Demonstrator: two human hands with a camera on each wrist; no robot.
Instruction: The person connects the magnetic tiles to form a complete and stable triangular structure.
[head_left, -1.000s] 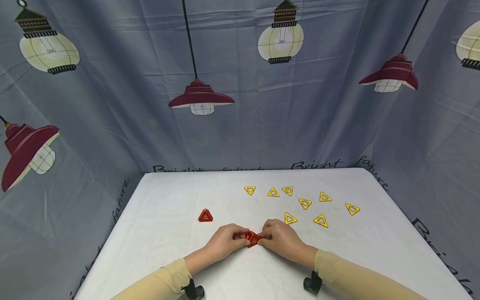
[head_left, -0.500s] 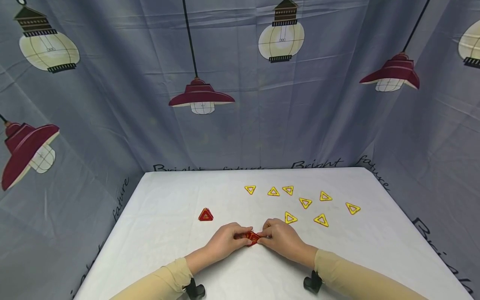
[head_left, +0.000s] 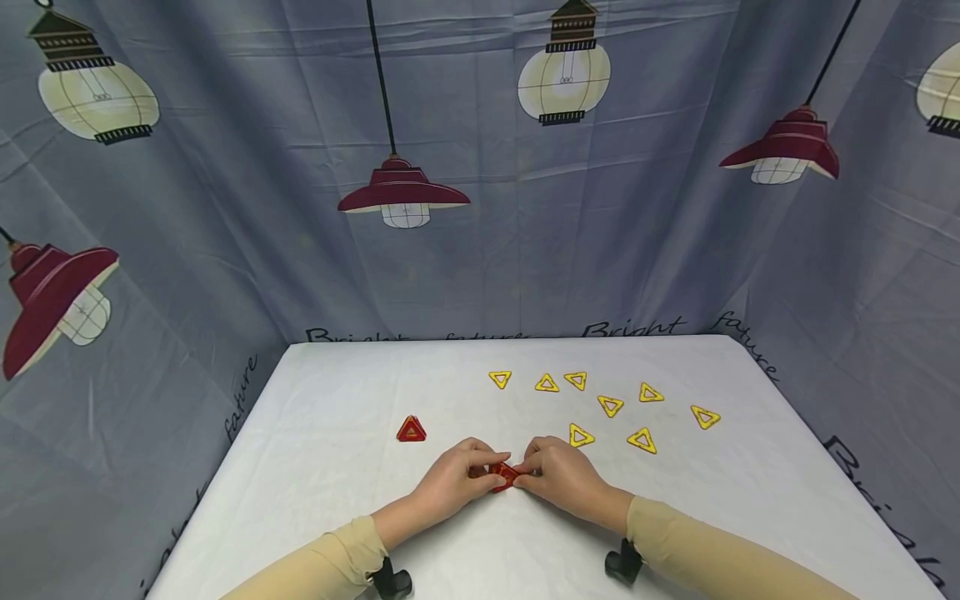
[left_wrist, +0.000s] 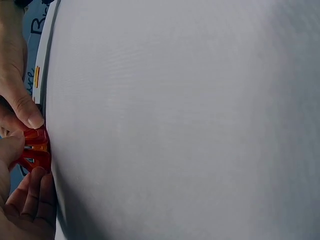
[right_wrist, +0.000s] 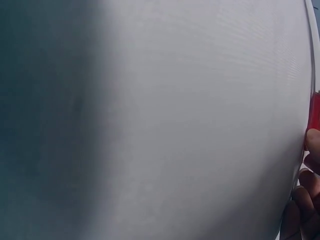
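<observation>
In the head view, a red open-framed piece is pinched by both the left hand and the right hand, near the front of the white table. Facing edges are best met squarely, with light, even pressure from both sides. Behind, a red triangular piece and eight yellow triangular frames are left untouched.

In the left wrist view, the piece is crowded against the left edge, its joints partly covered by fingers.

In the right wrist view, only a red sliver and some fingers are caught.
</observation>
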